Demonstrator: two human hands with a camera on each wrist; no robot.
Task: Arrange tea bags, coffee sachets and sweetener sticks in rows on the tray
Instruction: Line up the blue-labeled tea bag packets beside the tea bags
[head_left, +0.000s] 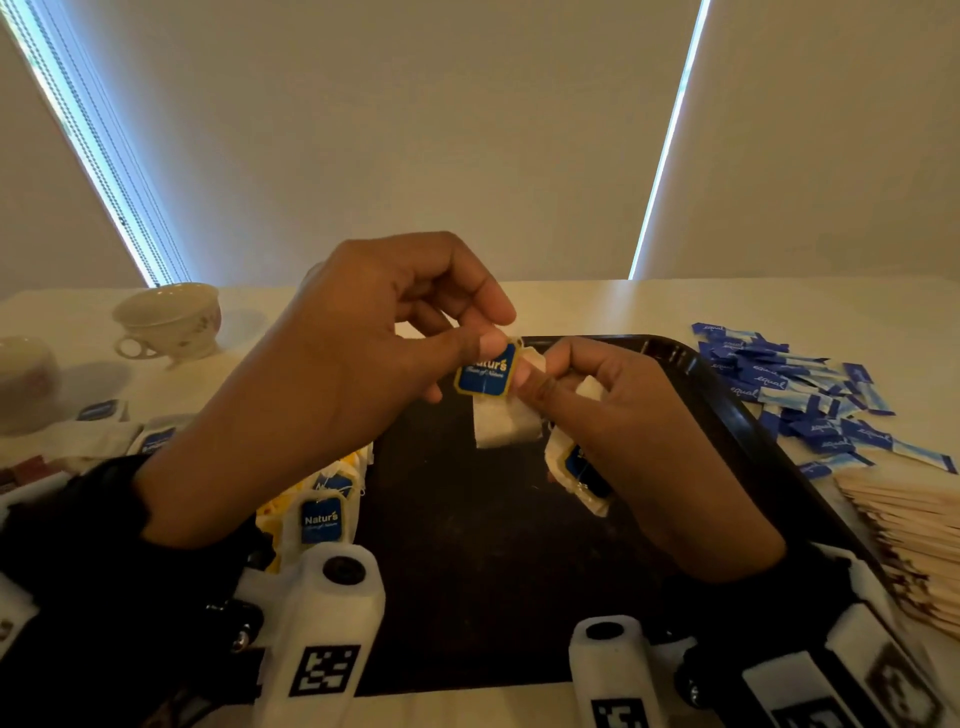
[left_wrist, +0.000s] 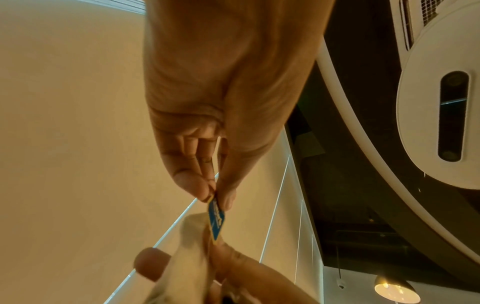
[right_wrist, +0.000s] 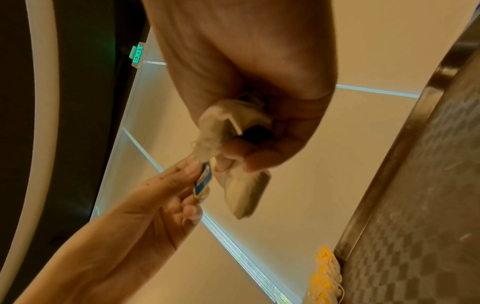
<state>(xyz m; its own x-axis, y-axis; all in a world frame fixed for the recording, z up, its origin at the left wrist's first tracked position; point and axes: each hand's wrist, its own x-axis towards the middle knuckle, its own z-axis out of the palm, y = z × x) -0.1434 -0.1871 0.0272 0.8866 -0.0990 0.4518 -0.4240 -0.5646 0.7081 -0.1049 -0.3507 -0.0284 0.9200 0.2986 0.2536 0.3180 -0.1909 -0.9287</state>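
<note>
Both hands are raised above the black tray (head_left: 727, 405). My left hand (head_left: 467, 338) pinches the blue tag (head_left: 485, 371) of a white tea bag (head_left: 501, 423) between thumb and forefinger; the same tag (left_wrist: 216, 220) shows in the left wrist view. My right hand (head_left: 550, 379) grips that tea bag's pouch (right_wrist: 244, 195) with thumb and fingers and holds more tea bags (head_left: 579, 473) in its palm. A heap of tea bags (head_left: 322, 514) with blue and yellow tags lies on the table left of the tray. Blue sweetener sticks (head_left: 800, 389) lie piled right of the tray.
Two cream teacups (head_left: 171, 322) stand at the back left of the white table. Pale paper sachets (head_left: 904, 530) are stacked at the right edge, below the sweetener sticks. More tea bags (head_left: 156, 439) lie at the left. Wrist cameras with markers fill the lower foreground.
</note>
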